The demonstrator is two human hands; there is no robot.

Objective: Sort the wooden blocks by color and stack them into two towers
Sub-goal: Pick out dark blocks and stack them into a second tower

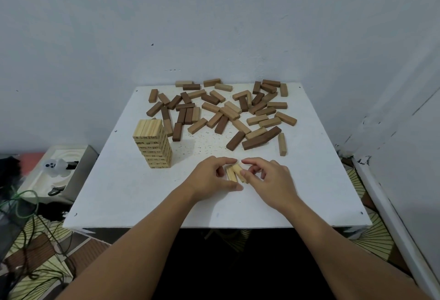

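Both hands meet at the near middle of the white tabletop (133, 195), fingers curled around a small cluster of pale wooden blocks (234, 173) lying flat between them: the left hand (212, 177) pinches them from its side, the right hand (269, 177) from the other. Their long axes run roughly away from the person, tilted slightly. Off to the left hand's outer side, well apart, stands the finished-looking light tower (153, 146); that hand is nearer it. Beyond both hands' fingertips lies the scattered heap of dark and tan blocks (221, 109), which I judge is yet to be sorted.
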